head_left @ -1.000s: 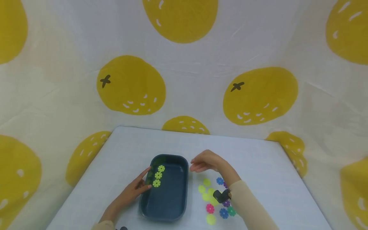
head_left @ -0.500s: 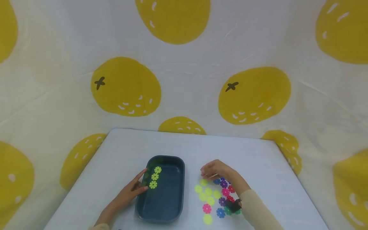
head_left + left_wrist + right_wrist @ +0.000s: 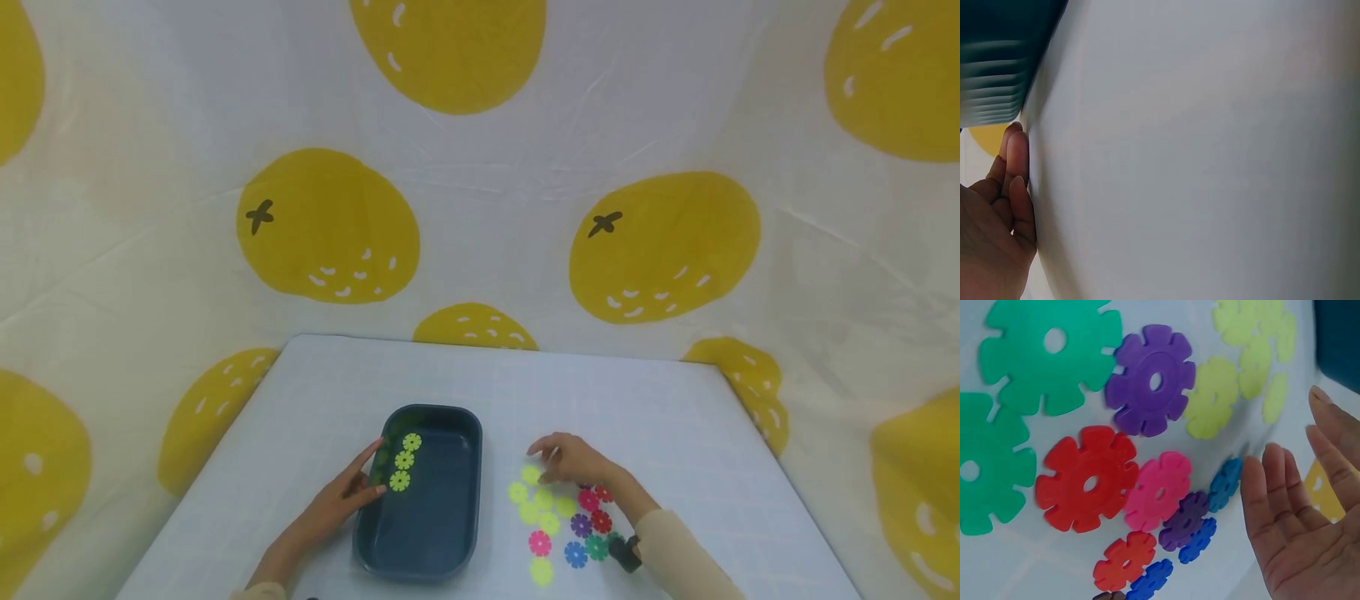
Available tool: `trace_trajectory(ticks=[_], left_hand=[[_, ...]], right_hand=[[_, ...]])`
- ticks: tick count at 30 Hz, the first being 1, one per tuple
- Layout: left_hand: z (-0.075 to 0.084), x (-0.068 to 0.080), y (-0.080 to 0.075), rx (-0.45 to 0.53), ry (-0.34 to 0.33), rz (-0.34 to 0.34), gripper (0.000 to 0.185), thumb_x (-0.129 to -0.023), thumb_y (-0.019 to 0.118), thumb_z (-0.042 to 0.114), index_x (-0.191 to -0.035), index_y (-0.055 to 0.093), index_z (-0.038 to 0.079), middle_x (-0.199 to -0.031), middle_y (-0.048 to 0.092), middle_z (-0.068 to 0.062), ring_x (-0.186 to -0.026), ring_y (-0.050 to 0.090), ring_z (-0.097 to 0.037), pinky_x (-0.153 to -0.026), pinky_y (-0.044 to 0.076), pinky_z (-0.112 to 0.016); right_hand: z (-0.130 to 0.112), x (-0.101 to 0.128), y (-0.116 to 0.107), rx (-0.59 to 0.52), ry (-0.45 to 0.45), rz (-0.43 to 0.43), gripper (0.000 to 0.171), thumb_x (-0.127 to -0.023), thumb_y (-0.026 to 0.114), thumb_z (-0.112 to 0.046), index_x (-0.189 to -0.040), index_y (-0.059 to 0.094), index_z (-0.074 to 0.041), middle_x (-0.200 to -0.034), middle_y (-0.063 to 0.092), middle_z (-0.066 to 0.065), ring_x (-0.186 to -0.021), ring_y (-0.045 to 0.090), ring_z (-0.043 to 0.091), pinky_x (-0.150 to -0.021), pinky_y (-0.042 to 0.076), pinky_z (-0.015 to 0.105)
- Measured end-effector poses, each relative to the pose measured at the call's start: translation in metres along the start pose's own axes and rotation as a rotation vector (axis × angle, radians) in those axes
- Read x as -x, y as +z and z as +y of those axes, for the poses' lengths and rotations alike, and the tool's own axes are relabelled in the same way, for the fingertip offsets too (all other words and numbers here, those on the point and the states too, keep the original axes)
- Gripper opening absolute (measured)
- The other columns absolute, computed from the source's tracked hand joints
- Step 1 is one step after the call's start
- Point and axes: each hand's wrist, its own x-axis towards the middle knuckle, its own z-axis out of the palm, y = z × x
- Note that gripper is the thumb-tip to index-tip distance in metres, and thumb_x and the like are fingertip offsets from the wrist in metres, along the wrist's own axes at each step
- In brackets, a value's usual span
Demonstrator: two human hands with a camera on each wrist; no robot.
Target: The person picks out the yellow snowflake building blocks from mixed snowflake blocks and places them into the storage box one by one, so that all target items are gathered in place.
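Note:
A dark blue tray [image 3: 427,533] stands on the table, with 3 yellow-green notched discs [image 3: 404,461] in a row inside its left wall. My left hand [image 3: 341,500] rests at the tray's left rim, index finger and thumb spread along it. In the left wrist view, its other fingers [image 3: 1017,162] lie loosely bent beside the ribbed outer wall. Right of the tray, my right hand [image 3: 576,458] hovers palm down at the far end of loose yellow-green discs [image 3: 543,500]. Its fingers are apart with nothing between them; in the right wrist view, a light blue disc [image 3: 1225,484] is near the fingertips.
Notched discs in purple [image 3: 1155,381], red [image 3: 1088,480], pink [image 3: 1159,490], green [image 3: 1054,350] and blue [image 3: 576,555] lie under and before my right forearm. A white cloth [image 3: 645,400] covers the table. Behind hangs a fruit-print curtain [image 3: 510,233].
My right hand has moved right, from beside the tray's far right rim to over the loose discs, and its fingers have spread. The left hand stays at the rim.

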Motion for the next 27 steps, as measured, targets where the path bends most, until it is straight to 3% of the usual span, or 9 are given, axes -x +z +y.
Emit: trace_trajectory(ticks=[4,15,22,27], left_hand=[[-0.0001,0.0,0.0005,0.009,0.007,-0.005,0.072,-0.083,0.065,0.04,-0.141,0.022,0.047,-0.084,0.051,-0.003,-0.075,0.046,-0.015,-0.061,0.038,-0.027],[-0.0007,-0.0001,0.0011,0.004,-0.013,0.004,0.072,-0.083,0.065,0.039,-0.141,0.022,0.048,-0.084,0.05,-0.003,-0.074,0.046,-0.015,-0.061,0.038,-0.028],[-0.0013,0.0001,0.0012,0.007,0.014,-0.008,0.072,-0.085,0.064,0.038,-0.143,0.022,0.044,-0.083,0.05,-0.003,-0.073,0.046,-0.015,-0.06,0.038,-0.027],[0.0014,-0.0002,0.0006,-0.001,-0.007,-0.005,0.073,-0.083,0.065,0.041,-0.141,0.022,0.047,-0.084,0.05,-0.003,-0.074,0.046,-0.016,-0.061,0.039,-0.028]], right_hand=[[0.0002,0.0025,0.0036,0.063,-0.015,0.004,0.039,-0.078,0.073,-0.014,-0.115,0.062,-0.019,-0.104,0.056,0.006,-0.089,0.053,0.019,-0.071,0.047,0.031],[0.0008,0.0013,0.0052,0.103,-0.033,0.008,0.039,-0.079,0.072,-0.012,-0.116,0.061,-0.02,-0.102,0.053,0.006,-0.082,0.049,0.016,-0.066,0.045,0.028],[0.0008,0.0015,0.0061,0.157,-0.058,0.011,0.04,-0.078,0.071,-0.009,-0.115,0.062,-0.02,-0.099,0.053,0.004,-0.085,0.05,0.017,-0.067,0.046,0.026],[0.0004,0.0007,0.0067,0.195,-0.06,0.009,0.042,-0.078,0.072,-0.008,-0.116,0.062,-0.022,-0.098,0.051,0.002,-0.086,0.051,0.017,-0.069,0.046,0.023]])
